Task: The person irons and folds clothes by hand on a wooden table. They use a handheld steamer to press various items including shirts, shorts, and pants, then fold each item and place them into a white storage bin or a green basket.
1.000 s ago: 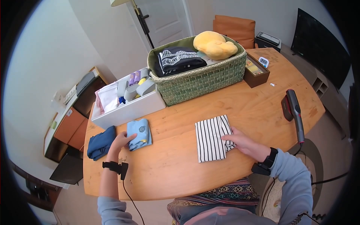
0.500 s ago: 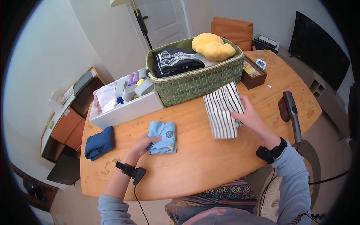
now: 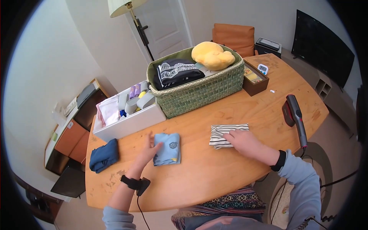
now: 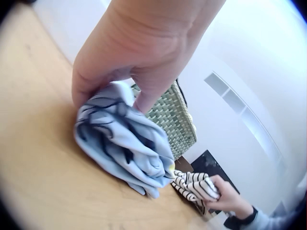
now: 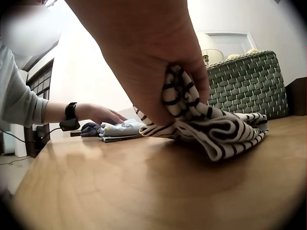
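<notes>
A folded light blue cloth (image 3: 167, 149) with a dark print lies on the table. At its left edge is my left hand (image 3: 147, 152), thumb touching the cloth and fingers loosely extended; in the left wrist view the cloth's bunched end (image 4: 122, 139) sits between thumb and fingers. My right hand (image 3: 247, 143) grips a folded black-and-white striped cloth (image 3: 220, 136) to the right, its folds (image 5: 220, 136) pinched between thumb and fingers in the right wrist view. The striped cloth rests on the tabletop, apart from the blue one.
A dark blue folded cloth (image 3: 104, 156) lies at the left. Behind stand a white box (image 3: 134, 124) of small items and a green woven basket (image 3: 201, 96) with dark clothing and a yellow plush. A brown box (image 3: 256, 86) and a corded handheld appliance (image 3: 297, 119) are at the right.
The light blue cloth has moved right, away from the dark blue one, and my left fingers have loosened. The striped cloth was lifted toward the basket, then lowered and now looks more compactly folded.
</notes>
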### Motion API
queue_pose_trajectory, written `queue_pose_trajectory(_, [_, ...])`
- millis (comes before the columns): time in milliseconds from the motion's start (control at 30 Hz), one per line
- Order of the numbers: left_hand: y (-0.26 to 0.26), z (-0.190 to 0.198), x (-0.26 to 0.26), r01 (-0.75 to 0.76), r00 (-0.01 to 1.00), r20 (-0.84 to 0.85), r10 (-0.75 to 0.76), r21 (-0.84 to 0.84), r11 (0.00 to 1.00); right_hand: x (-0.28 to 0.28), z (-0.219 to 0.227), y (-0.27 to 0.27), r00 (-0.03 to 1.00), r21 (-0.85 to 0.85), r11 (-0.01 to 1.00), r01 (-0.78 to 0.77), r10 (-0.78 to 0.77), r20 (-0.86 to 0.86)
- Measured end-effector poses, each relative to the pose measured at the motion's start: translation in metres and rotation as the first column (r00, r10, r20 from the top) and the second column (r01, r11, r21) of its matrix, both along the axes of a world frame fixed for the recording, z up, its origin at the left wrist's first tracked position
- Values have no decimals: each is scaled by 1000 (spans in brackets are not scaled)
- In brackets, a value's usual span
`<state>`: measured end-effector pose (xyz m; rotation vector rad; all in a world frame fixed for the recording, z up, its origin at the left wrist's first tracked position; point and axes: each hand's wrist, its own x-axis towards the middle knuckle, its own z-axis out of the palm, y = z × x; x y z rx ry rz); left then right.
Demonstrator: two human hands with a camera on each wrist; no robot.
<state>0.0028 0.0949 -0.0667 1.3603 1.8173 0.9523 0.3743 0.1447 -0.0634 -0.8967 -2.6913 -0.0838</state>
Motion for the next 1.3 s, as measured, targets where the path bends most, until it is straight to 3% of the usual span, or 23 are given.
queue_pose_trajectory(100, [-10, 25, 31, 141, 989, 53, -141, -10, 990, 1, 22, -3, 997, 61, 998, -9, 13, -73])
queue_pose_trajectory(200, [-18, 39, 63, 338, 932, 140, -334, -11, 941, -4, 39, -14, 983, 1, 999, -40, 40, -179])
queue_pose_trajectory(233, [-19, 37, 73, 338, 933, 140, -333, -12, 941, -7, 44, -21, 978, 45, 997, -59, 67, -199])
queue_pose_trajectory(267, [-22, 32, 83, 451, 739, 616, -272, -153, 879, -11, 48, -27, 971, 89, 993, -77, 95, -218])
queue_pose_trajectory(300, [-24, 30, 93, 601, 383, 922, -54, -205, 773, -13, 48, -32, 971, 88, 993, -78, 96, -220])
queue_pose_trajectory(367, [-29, 46, 118, 548, 380, 920, -101, -136, 825, -15, 48, -40, 942, 266, 950, -165, 232, -242])
queue_pose_trajectory(400, [-30, 53, 125, 492, 375, 915, -148, -61, 869, -14, 51, -44, 942, 266, 951, -158, 226, -248])
queue_pose_trajectory(433, [-27, 55, 126, 469, 225, 964, -140, 19, 883, -13, 55, -49, 946, 357, 910, -209, 280, -160])
queue_pose_trajectory(467, [-26, 59, 129, 473, 230, 963, -139, 14, 881, -11, 56, -51, 943, 440, 858, -266, 325, -65])
queue_pose_trajectory(500, [-28, 65, 135, 417, 422, 887, -188, -6, 909, -12, 49, -49, 939, 543, 801, -253, 338, -61])
queue_pose_trajectory(533, [-29, 70, 140, 356, 597, 772, -219, -11, 934, -12, 46, -49, 939, 544, 801, -252, 338, -63])
queue_pose_trajectory(567, [-28, 73, 147, 266, 620, 776, -116, -69, 962, -11, 44, -48, 945, 530, 816, -232, 318, -76])
queue_pose_trajectory(733, [-3, 76, 142, 236, 690, 704, -168, 1, 972, 0, 39, -41, 953, 488, 856, -172, 269, -136])
queue_pose_trajectory(933, [73, 127, 108, 91, 832, 504, -232, 288, 953, 21, 35, -42, 967, 425, 889, -170, 234, -103])
queue_pose_trajectory(1067, [122, 170, 101, 20, 863, 436, -253, 472, 881, 30, 35, -38, 975, 372, 916, -153, 201, -93])
queue_pose_trajectory(1200, [202, 200, 60, 115, 784, 446, -431, 578, 808, 34, 32, -37, 973, 359, 924, -135, 191, -127])
queue_pose_trajectory(1300, [239, 175, 40, 36, 915, 326, -238, 522, 852, 38, 30, -35, 976, 345, 930, -129, 181, -122])
